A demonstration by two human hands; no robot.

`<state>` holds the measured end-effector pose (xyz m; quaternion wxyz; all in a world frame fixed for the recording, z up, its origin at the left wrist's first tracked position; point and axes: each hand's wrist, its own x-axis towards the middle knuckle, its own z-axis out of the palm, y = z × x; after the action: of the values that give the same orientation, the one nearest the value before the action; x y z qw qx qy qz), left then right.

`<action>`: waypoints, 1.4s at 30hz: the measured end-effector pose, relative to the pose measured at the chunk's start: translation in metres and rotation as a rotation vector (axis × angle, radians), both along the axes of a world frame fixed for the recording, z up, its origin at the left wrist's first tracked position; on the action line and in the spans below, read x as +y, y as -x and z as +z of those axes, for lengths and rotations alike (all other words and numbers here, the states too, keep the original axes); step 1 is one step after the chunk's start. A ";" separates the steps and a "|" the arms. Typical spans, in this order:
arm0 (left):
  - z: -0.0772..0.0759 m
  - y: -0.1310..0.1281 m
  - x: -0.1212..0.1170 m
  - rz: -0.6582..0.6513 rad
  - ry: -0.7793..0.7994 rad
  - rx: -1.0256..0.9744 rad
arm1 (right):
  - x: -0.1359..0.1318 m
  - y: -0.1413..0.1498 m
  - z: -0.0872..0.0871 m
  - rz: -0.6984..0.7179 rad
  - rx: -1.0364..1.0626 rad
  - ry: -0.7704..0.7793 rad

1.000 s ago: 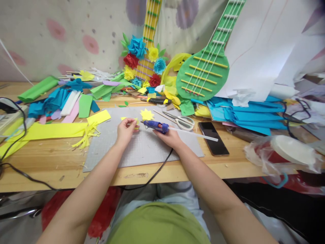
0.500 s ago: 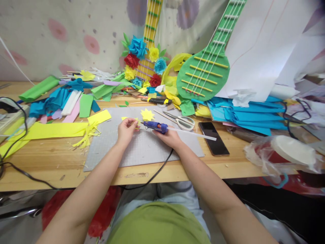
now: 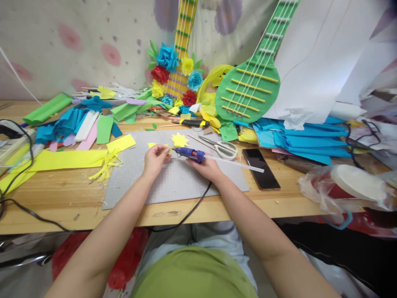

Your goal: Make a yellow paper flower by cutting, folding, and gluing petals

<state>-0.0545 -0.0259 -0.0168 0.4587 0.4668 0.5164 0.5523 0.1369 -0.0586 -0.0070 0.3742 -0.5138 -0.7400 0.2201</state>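
Note:
My right hand [image 3: 206, 164] is closed around a blue glue gun [image 3: 190, 155], with a long clear glue stick [image 3: 238, 164] poking out of its back end. The nozzle points left, close to the fingertips of my left hand [image 3: 155, 158]. That hand pinches a small piece of yellow paper [image 3: 168, 152], mostly hidden by the fingers. Just beyond the glue gun, a yellow paper star-shaped cutout [image 3: 180, 140] lies on the grey cutting mat [image 3: 173, 186]. White-handled scissors [image 3: 226, 150] rest on the mat's right side.
A black phone [image 3: 261, 169] lies right of the mat. Yellow crepe paper strips [image 3: 71, 160] spread to the left. Behind stand a green paper instrument [image 3: 248, 93] and a yellow one with paper flowers [image 3: 167, 57]. A black cord [image 3: 195, 207] crosses the table's front edge.
Both hands stay almost in place. The glue gun's nozzle remains beside the left fingertips, with only a very slight shift.

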 end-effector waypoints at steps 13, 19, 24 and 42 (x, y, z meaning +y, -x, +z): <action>0.001 -0.001 -0.001 -0.024 0.029 0.013 | 0.000 0.000 -0.001 -0.022 0.049 0.028; 0.002 -0.001 -0.001 0.004 0.032 0.001 | 0.002 -0.001 -0.006 -0.042 0.113 0.040; 0.003 -0.002 -0.001 0.009 0.041 -0.012 | 0.001 0.000 -0.004 -0.013 0.042 0.041; 0.004 -0.001 -0.001 0.015 0.052 -0.027 | 0.001 0.000 -0.005 -0.014 0.030 0.034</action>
<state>-0.0535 -0.0270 -0.0128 0.4734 0.4432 0.5278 0.5485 0.1373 -0.0578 -0.0120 0.3779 -0.5219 -0.7268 0.2378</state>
